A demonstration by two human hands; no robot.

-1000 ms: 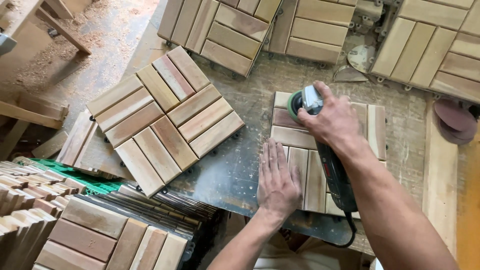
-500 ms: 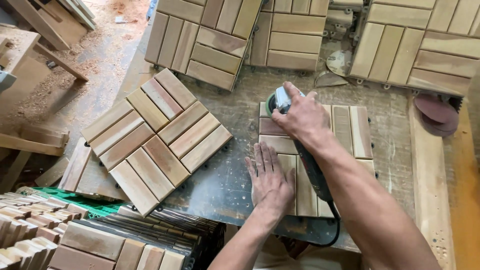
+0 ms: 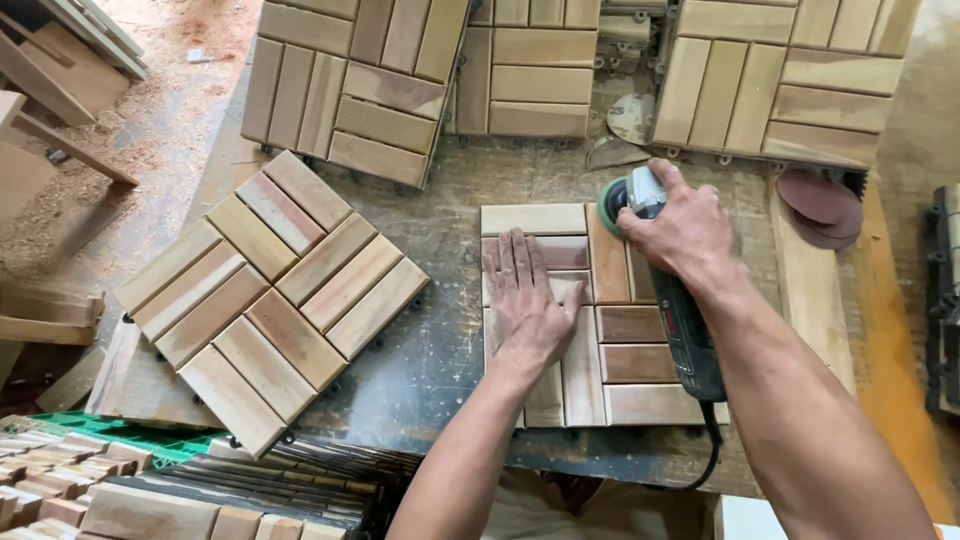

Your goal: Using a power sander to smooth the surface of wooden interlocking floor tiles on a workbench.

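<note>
At the bottom left of the frame lie stacks of wooden tiles [image 3: 150, 490], seen edge-on over a strip of green plastic [image 3: 120, 432]. Just above the lower middle, the left hand [image 3: 528, 300] lies flat with fingers spread on the left half of a square slatted wooden tile [image 3: 590, 380], its grip released, the palm simply pressing on the slats. This tile sits right of centre on the worn, dusty table [image 3: 440, 350]. The right hand [image 3: 678, 228] is clenched around the head of a dark power sander [image 3: 680, 320], whose green round pad [image 3: 612, 205] rests at the tile's upper right edge (the body and cord run back toward the lower edge of the frame, alongside the forearm). Left of centre, well apart from the hands, a second slatted tile [image 3: 270, 295] lies turned diamond-wise. At the right, used reddish sanding discs [image 3: 820, 205] are piled beside a pale plank [image 3: 810, 290]. Along the top of the frame, more tiles [image 3: 350, 80] lie side by side, and the upper left corner shows sawdust on the floor [image 3: 150, 130] with loose timber offcuts [image 3: 60, 60].
</note>
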